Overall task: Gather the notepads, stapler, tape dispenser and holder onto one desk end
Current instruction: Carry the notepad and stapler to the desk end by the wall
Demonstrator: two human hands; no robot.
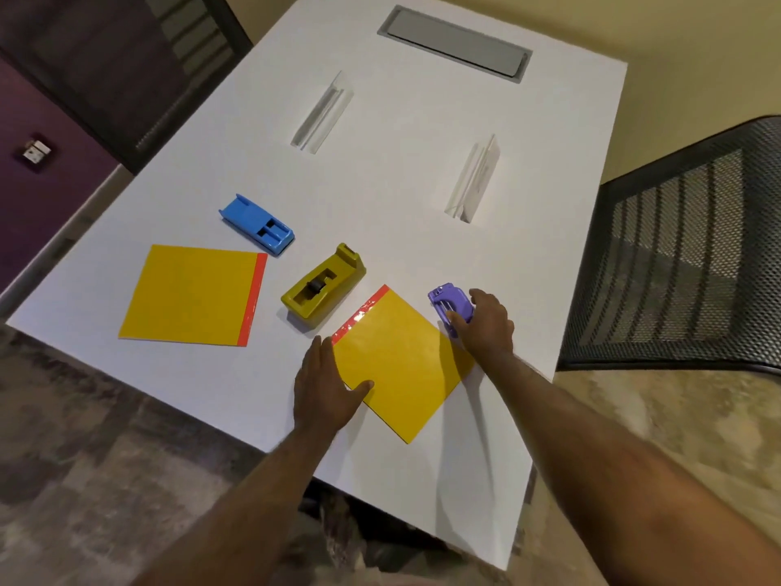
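Two yellow notepads with red bindings lie on the white desk (422,141). One notepad (192,296) is at the left. The other notepad (401,361) is near the front edge, and my left hand (327,382) rests flat on its left edge with the thumb on the cover. My right hand (486,325) grips a purple stapler (450,304) just right of that notepad. An olive tape dispenser (323,289) stands between the notepads. A blue stapler (257,224) lies behind the left notepad. Two clear acrylic holders (323,114) (473,179) stand farther back.
A grey cable hatch (454,42) is set into the desk's far end. A black mesh chair (684,264) stands close to the desk's right side. Dark cabinets (105,57) are at the left, beyond the desk edge.
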